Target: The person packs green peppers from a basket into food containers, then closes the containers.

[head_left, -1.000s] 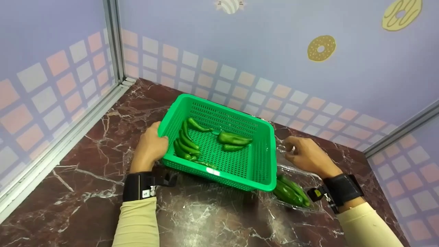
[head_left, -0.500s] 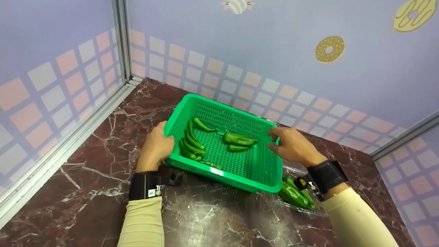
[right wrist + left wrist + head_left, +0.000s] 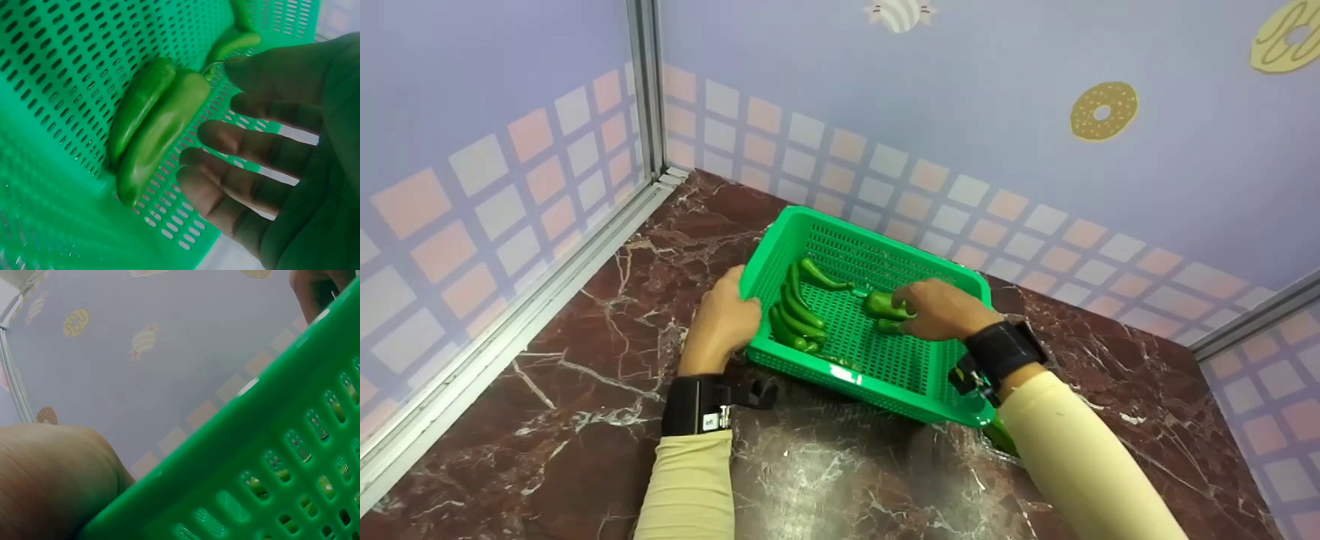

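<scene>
A green perforated plastic basket (image 3: 802, 366) sits tilted in the head view, its left rim gripped by my left hand (image 3: 724, 319). That hand's thumb side shows beside the rim in the left wrist view. Inside the basket, my right hand (image 3: 941, 309) hovers with fingers spread over two green peppers. The right wrist view shows the thicker green pepper (image 3: 169, 132) lying against a smaller green pepper (image 3: 140, 107), with the fingertips (image 3: 194, 185) close beside them. Several slender curved green peppers (image 3: 799, 311) lie along the basket's left side.
A clear plastic tray with more green peppers (image 3: 1001, 435) stands right of the basket, mostly hidden by the right forearm. The brown marble-patterned tabletop (image 3: 585, 420) meets lilac walls (image 3: 960, 97) at the back and sides.
My right hand has moved left from above the clear tray, over the basket's right rim, to the peppers inside. The left hand keeps its grip. The whole scene shifts slightly rightward in view.
</scene>
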Motion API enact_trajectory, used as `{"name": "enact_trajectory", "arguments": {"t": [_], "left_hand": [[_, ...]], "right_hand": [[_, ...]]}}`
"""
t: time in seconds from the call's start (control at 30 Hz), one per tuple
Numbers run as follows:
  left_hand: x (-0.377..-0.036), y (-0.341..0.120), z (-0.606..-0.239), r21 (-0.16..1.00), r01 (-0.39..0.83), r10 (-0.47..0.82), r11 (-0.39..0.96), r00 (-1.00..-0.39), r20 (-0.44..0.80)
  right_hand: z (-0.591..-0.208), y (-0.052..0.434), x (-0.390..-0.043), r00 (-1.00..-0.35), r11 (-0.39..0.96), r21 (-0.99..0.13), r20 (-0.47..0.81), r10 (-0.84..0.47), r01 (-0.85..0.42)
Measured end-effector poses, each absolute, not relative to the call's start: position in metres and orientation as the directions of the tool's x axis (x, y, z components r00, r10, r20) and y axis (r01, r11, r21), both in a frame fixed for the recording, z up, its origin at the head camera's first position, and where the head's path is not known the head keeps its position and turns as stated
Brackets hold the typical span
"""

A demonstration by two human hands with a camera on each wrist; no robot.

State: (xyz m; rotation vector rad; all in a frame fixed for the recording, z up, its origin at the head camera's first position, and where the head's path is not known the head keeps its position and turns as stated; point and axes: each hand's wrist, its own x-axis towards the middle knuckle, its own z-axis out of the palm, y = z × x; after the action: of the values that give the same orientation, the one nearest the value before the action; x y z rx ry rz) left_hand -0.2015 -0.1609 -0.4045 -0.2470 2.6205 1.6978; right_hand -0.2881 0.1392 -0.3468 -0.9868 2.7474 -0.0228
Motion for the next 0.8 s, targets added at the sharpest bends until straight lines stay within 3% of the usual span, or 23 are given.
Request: {"name": "enact_trajectory", "arguments": {"t": [0.23,0.57,0.8], "left_hand": [[-0.202,-0.161,-0.407,0.910,-0.133,-0.128,0.392,-0.988,-0.089],[-0.204,-0.159,-0.406,0.901,-0.158,-0.136,0.404,-0.984,-0.111],[-0.203,-0.160,-0.407,0.898,-0.155,-0.150,0.411,-0.984,-0.101]], "right_hand": [[-0.367,0.128,-0.298,-0.736,0.766,-0.055,-0.242,-0.632,-0.640],[-0.397,0.132,-0.308,-0.753,0.762,-0.064,-0.119,-0.647,-0.645],[-0.406,0.129,-0.314,-0.767,0.780,-0.074,-0.143,-0.625,-0.621]]}}
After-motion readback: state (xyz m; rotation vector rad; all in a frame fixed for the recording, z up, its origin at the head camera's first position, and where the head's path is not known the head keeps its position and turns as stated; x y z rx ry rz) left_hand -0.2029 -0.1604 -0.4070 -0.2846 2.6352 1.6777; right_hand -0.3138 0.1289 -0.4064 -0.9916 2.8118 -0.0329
